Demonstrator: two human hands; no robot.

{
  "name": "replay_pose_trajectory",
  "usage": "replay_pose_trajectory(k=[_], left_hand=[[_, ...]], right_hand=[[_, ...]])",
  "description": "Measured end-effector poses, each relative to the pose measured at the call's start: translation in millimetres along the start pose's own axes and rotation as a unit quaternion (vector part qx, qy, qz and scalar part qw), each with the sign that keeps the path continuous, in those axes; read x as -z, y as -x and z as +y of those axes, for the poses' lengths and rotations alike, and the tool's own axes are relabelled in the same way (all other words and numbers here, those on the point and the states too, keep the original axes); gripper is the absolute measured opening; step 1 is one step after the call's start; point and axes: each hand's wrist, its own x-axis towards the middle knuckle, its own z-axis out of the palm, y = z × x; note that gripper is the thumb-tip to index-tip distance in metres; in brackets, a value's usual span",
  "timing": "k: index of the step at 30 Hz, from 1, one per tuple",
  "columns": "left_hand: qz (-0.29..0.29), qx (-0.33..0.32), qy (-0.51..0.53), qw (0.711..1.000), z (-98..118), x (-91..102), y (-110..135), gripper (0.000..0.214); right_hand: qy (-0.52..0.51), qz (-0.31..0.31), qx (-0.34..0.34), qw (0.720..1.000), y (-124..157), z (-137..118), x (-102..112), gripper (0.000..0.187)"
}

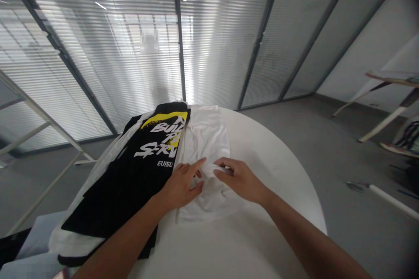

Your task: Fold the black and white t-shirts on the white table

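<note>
A white garment [206, 139] lies folded lengthwise on the round white table [278, 170]. Both of my hands rest on its near part. My left hand [183, 183] has its fingers drawn together, with the forefinger stretched toward a raised fold of the white cloth. My right hand [237, 178] pinches that same fold between thumb and fingers. To the left lies a black garment [131, 183] with a yellow patch and white lettering, spread over the table's left side and touching the white one.
Glass walls with blinds stand behind the table. A white metal frame [39, 126] stands at the left. Another table [393, 83] and loose items on the grey floor are at the right. A pale seat [29, 244] shows at the lower left.
</note>
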Motion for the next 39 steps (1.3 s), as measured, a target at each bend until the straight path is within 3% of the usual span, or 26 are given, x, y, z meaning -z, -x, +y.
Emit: replay_pose_trajectory(k=[3, 7, 10, 12, 15, 18, 20, 25, 29, 35, 39], left_hand=[[-0.009, -0.034, -0.020, 0.999, 0, -0.2, 0, 0.056], [0.021, -0.065, -0.037, 0.997, -4, 2.7, 1, 0.040], [0.068, -0.055, -0.032, 0.996, -10, 4.3, 3, 0.039], [0.093, -0.029, -0.009, 0.995, -13, 3.4, 3, 0.042], [0.111, 0.046, 0.082, 0.989, -14, 0.0, 2, 0.041], [0.120, 0.121, 0.199, 0.965, -13, -2.1, 0, 0.036], [0.128, 0.149, 0.259, 0.946, -11, -1.6, -3, 0.032], [0.132, 0.204, 0.381, 0.892, -8, 4.1, -6, 0.026], [0.117, 0.195, 0.463, 0.857, -7, 8.9, -6, 0.032], [0.040, 0.203, 0.525, 0.826, -5, 12.8, -7, 0.060], [0.045, 0.242, 0.493, 0.834, -7, 14.7, -9, 0.053]], right_hand=[[-0.091, -0.084, 0.017, 0.992, 1, 0, -10, 0.027], [-0.149, -0.170, 0.017, 0.974, 1, 6, -8, 0.036], [-0.062, -0.213, 0.047, 0.974, 3, 8, -1, 0.056], [0.051, -0.201, 0.072, 0.976, 6, 9, -1, 0.075], [0.179, -0.168, 0.086, 0.966, 7, 12, -8, 0.092], [0.226, -0.166, 0.090, 0.956, 7, 14, -18, 0.102], [0.242, -0.162, 0.095, 0.952, 6, 14, -21, 0.099], [0.222, -0.164, 0.115, 0.954, 6, 8, -13, 0.067], [0.196, -0.143, 0.137, 0.960, 5, 4, -3, 0.064], [0.185, -0.099, 0.149, 0.966, 4, 4, -3, 0.055], [0.170, -0.055, 0.162, 0.970, 2, 8, -1, 0.034]])
